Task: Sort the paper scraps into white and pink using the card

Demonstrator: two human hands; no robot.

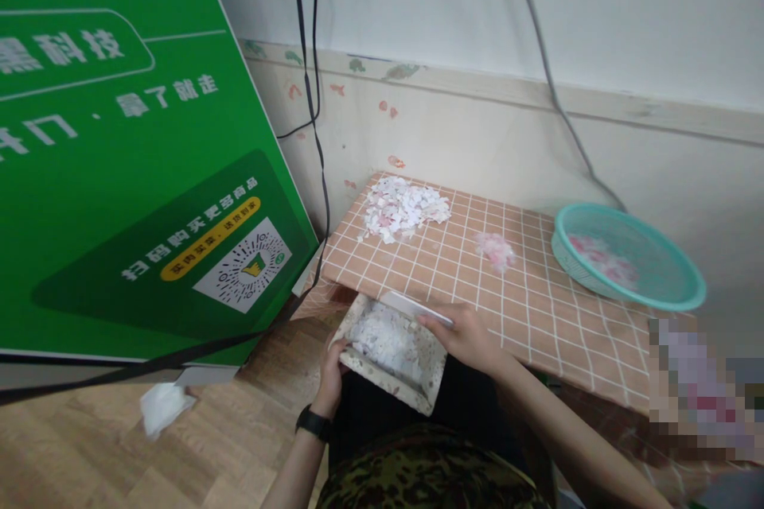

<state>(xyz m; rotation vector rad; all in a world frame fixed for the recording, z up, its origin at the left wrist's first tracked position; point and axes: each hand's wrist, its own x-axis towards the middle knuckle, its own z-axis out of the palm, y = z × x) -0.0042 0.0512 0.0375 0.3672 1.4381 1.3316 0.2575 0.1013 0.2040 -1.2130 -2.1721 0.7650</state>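
Note:
My left hand [333, 374], with a black band at the wrist, is closed on the left wall of a shallow speckled box [387, 382]. The box is tilted over my lap, against the table's front edge. White flakes and powder [385, 338] cover its floor. My right hand [469, 334] is closed on a flat white strip [411, 307], thin and straight-edged, along the box's far rim. Its exact kind does not show. Beyond it, on the table, lie a heap of white and pinkish scraps [399, 208] and a smaller pink-white pile [496, 250].
A turquoise plastic basket [662, 274] with pink-white scraps inside stands at the right of the checked tablecloth [430, 274]. A large green panel [149, 175] rises at left, black cables [315, 95] hanging beside it. A crumpled white bag [165, 407] lies on the floor.

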